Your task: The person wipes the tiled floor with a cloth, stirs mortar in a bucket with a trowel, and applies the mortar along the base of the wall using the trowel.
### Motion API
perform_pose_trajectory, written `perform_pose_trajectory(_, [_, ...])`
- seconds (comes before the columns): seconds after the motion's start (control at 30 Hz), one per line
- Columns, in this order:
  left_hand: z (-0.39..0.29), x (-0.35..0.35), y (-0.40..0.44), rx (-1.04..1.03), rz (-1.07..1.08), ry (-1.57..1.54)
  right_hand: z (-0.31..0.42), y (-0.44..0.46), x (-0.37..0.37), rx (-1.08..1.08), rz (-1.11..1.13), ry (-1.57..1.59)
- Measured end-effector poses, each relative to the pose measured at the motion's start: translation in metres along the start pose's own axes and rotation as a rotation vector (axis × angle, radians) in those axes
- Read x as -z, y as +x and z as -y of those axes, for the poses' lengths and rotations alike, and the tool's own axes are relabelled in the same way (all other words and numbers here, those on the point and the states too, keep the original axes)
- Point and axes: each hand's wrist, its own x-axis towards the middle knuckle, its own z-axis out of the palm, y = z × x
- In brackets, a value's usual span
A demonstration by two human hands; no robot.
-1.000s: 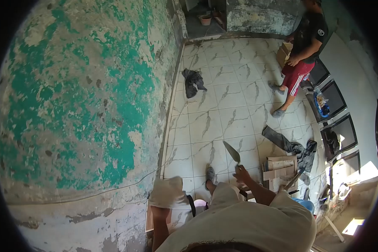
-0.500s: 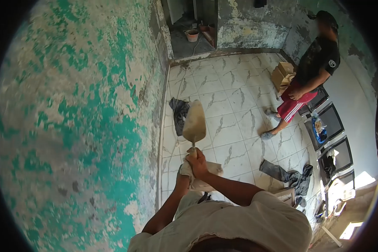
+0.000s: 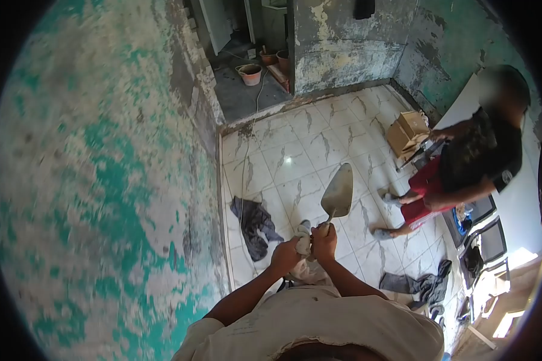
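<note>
My right hand (image 3: pixel 324 242) is closed round the handle of a trowel (image 3: pixel 338 191), whose pointed metal blade tilts up and away from me. Right beside it, my left hand (image 3: pixel 287 256) is closed on a pale cloth (image 3: pixel 304 245), which lies bunched between the two hands near the trowel handle. Both hands are in front of my body, over the tiled floor (image 3: pixel 295 194).
Dark clothing (image 3: pixel 256 228) lies by the peeling green wall (image 3: pixel 123 180). At the right a person (image 3: pixel 485 144) stands near cardboard boxes (image 3: pixel 408 132) and black frames (image 3: pixel 485 249). Behind a doorway sits a bucket (image 3: pixel 250 74). More dark clothing (image 3: pixel 424 283) lies at lower right.
The trowel first rose to my left hand, then both hands shifted right. The cloth is now bunched smaller. The other person has come closer and leans, one arm reaching toward the boxes.
</note>
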Motion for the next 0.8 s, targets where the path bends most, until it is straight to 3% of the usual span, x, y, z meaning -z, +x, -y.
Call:
perform_pose_trajectory(0.1, [0.022, 0.030, 0.116, -0.022, -0.060, -0.016, 0.009, 0.108, -0.031, -0.014, 0.042, 0.220])
perform_pose_trajectory(0.13, [0.035, 0.040, 0.152, -0.013, -0.064, -0.118, 0.003, 0.146, -0.042, 0.075, 0.112, 0.242])
perform_pose_trajectory(0.17, [0.043, 0.051, 0.191, -0.013, -0.075, -0.216, 0.002, 0.181, -0.051, 0.122, 0.188, 0.072])
perform_pose_trajectory(0.2, [0.041, 0.067, 0.222, 0.174, 0.082, -0.477, 0.023, 0.208, -0.068, 0.066, 0.211, 0.087])
perform_pose_trajectory(0.23, [0.036, 0.078, 0.254, 0.168, 0.077, -0.465, 0.044, 0.231, -0.088, 0.005, 0.234, 0.106])
perform_pose_trajectory(0.3, [0.026, 0.089, 0.298, -0.096, 0.000, -0.521, 0.056, 0.283, -0.129, 0.173, 0.246, -0.072])
perform_pose_trajectory(0.33, [0.005, 0.110, 0.323, 0.134, 0.216, -0.574, 0.069, 0.304, -0.148, 0.160, 0.283, -0.120])
perform_pose_trajectory(0.37, [0.000, 0.120, 0.354, 0.145, 0.209, -0.586, 0.079, 0.327, -0.164, 0.150, 0.321, -0.170])
perform_pose_trajectory(0.43, [0.001, 0.138, 0.412, 0.596, 0.002, -1.128, 0.098, 0.377, -0.198, 0.126, 0.382, -0.130])
perform_pose_trajectory(0.5, [0.040, 0.145, 0.472, 0.580, -0.082, -1.124, 0.130, 0.419, -0.233, 0.109, 0.422, -0.174])
perform_pose_trajectory(0.57, [0.086, 0.150, 0.534, 0.545, -0.356, -1.174, 0.128, 0.480, -0.275, 0.158, 0.463, -0.133])
perform_pose_trajectory(0.63, [0.083, 0.187, 0.595, 0.589, -0.484, -1.173, 0.143, 0.537, -0.324, 0.127, 0.452, -0.184])
perform_pose_trajectory(0.7, [0.120, 0.220, 0.662, 0.450, -0.416, -1.388, 0.158, 0.588, -0.366, 0.106, 0.485, -0.132])
perform_pose_trajectory(0.8, [0.124, 0.282, 0.760, 0.471, -0.399, -1.287, 0.200, 0.663, -0.417, 0.059, 0.524, -0.201])
